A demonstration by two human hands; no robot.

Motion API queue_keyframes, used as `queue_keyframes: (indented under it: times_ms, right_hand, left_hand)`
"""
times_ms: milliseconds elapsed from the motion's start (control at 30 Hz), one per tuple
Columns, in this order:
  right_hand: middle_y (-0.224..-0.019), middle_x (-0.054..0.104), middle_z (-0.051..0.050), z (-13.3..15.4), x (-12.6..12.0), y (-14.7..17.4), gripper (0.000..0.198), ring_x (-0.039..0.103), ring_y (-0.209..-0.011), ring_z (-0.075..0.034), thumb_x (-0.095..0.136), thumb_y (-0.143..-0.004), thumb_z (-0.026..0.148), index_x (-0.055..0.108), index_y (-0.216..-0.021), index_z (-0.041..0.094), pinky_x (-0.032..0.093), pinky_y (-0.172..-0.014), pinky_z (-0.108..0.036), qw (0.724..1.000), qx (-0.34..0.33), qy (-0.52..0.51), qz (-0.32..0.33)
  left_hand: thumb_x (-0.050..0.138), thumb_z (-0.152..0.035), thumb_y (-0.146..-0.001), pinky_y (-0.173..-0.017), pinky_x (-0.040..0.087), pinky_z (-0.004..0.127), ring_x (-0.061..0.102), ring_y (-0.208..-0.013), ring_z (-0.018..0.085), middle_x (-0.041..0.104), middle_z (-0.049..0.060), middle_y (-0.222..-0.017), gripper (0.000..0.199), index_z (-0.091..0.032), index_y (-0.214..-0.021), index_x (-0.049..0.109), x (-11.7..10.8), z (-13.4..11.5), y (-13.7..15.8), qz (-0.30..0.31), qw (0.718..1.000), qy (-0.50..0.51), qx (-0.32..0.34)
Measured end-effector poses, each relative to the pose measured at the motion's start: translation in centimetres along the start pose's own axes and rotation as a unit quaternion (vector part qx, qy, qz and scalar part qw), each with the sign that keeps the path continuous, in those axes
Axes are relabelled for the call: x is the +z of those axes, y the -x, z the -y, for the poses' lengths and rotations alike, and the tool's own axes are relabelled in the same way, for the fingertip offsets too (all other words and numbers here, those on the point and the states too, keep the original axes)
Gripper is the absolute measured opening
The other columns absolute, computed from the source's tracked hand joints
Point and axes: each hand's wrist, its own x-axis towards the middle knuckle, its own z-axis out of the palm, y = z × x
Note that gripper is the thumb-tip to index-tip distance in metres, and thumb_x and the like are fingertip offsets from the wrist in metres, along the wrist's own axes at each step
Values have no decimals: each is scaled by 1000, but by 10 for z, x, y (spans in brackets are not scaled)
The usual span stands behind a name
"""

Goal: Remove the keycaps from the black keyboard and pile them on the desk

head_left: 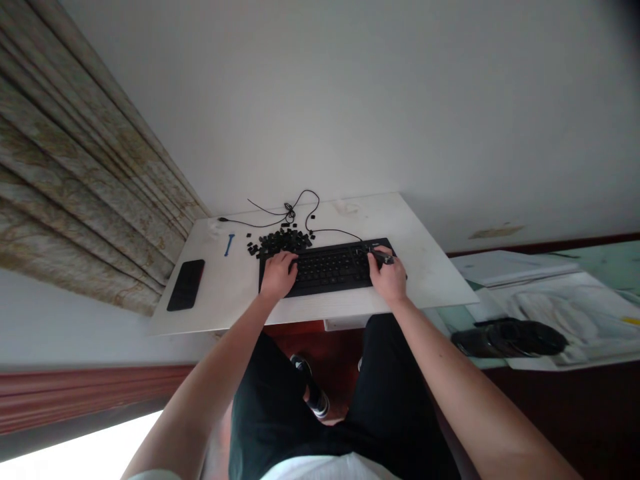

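A black keyboard (pixel 327 268) lies on the white table, with several small dark keycaps (pixel 285 240) heaped loosely behind its left half. My left hand (pixel 279 273) rests on the keyboard's left end, its fingers stretched out and the thumb apart. Over the right end, my right hand (pixel 389 275) is closed around a slim dark tool (pixel 383 257); its exact kind is too small to make out. The tool's tip points left toward the keys on the right side. From the keyboard's back edge runs a thin black cable (pixel 333 231).
On the white table (pixel 235 307), a blue plastic tool (pixel 229 245) and a black phone (pixel 186 285) lie to the left. A patterned curtain (pixel 90 153) hangs beside it. At right, a lower glass surface holds papers and a shiny black object (pixel 510 338).
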Motion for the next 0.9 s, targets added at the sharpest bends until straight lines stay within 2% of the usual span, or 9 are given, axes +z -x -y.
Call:
queue_keyframes:
  times_ms: [167, 333, 433, 567, 700, 767, 900]
  right_hand:
    - [-106, 73, -16, -1, 0, 0, 35, 69, -89, -29, 43, -99, 42, 63, -112, 16, 53, -86, -43, 1000, 19, 1, -5]
    - [-105, 73, -17, 7, -4, -1, 36, 70, -90, -29, 46, -98, 45, 64, -109, 17, 54, -86, -44, 997, 53, -31, -35]
    - [-100, 74, -16, 29, -7, 1, 36, 70, -82, -28, 48, -96, 48, 65, -103, 17, 56, -79, -42, 994, 79, -64, -48]
    - [-96, 75, -13, 78, -2, 3, 32, 72, -72, -23, 54, -95, 48, 65, -89, 19, 56, -70, -34, 984, 71, -157, 35]
    - [-76, 74, -6, 121, 15, -3, 24, 73, -65, -21, 58, -94, 43, 63, -96, 20, 57, -63, -31, 937, 108, -279, 181]
    - [-75, 74, -6, 132, 23, -8, 19, 72, -63, -21, 59, -93, 38, 63, -93, 20, 56, -60, -30, 925, 117, -285, 224]
    - [-71, 72, -5, 137, 35, -14, 13, 71, -62, -21, 61, -92, 32, 62, -85, 21, 54, -60, -29, 939, 96, -215, 249]
  left_hand:
    - [56, -21, -93, -99, 47, 42, 63, -110, 24, 71, 8, -112, 21, -21, -111, 67, 12, -12, 36, -13, 999, 24, 27]
    - [56, -22, -93, -99, 47, 43, 63, -110, 26, 70, 9, -112, 23, -21, -114, 66, 13, -12, 40, -11, 999, 22, 29]
    - [56, -23, -93, -99, 47, 44, 63, -109, 26, 70, 9, -113, 24, -21, -116, 64, 13, -11, 39, -4, 999, 26, 36]
    - [57, -23, -92, -100, 46, 44, 62, -111, 26, 69, 9, -115, 29, -20, -121, 60, 13, -11, 39, -9, 999, 29, 38]
    - [58, -25, -91, -99, 46, 44, 61, -112, 27, 68, 10, -116, 34, -20, -125, 56, 12, -11, 39, -1, 999, 26, 33]
    - [58, -25, -90, -99, 46, 45, 61, -113, 27, 68, 10, -117, 36, -20, -126, 55, 12, -11, 39, 4, 999, 29, 30]
    - [58, -25, -89, -98, 46, 45, 61, -113, 28, 67, 9, -117, 36, -21, -125, 55, 12, -11, 39, 4, 999, 32, 27]
